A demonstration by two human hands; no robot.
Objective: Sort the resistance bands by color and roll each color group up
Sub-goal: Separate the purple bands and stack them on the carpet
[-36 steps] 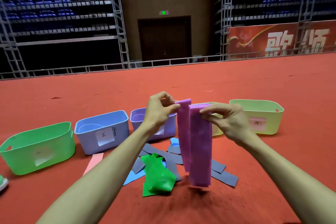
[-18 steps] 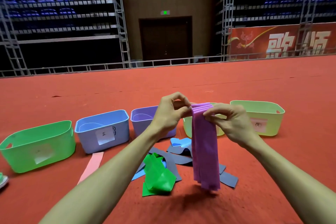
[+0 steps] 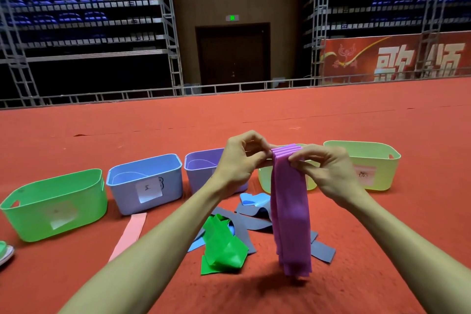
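Observation:
Several purple resistance bands (image 3: 290, 211) hang in one stack in front of me, their top edges lined up. My left hand (image 3: 242, 160) pinches the stack's top from the left and my right hand (image 3: 323, 171) pinches it from the right. On the red floor below lie a crumpled green band (image 3: 221, 245), dark grey bands (image 3: 254, 222), light blue bands (image 3: 252, 199) and a pink band (image 3: 130, 232).
A row of bins stands behind the pile: green bin (image 3: 53, 204), blue bin (image 3: 145, 181), purple bin (image 3: 201, 163), a yellow-green bin (image 3: 263, 178) partly hidden by the bands, and a yellow bin (image 3: 377, 163). A shoe (image 3: 5, 252) shows at the left edge.
The two separate hanging purple stacks were brought together into one stack. My hands moved closer and now both pinch its top edge.

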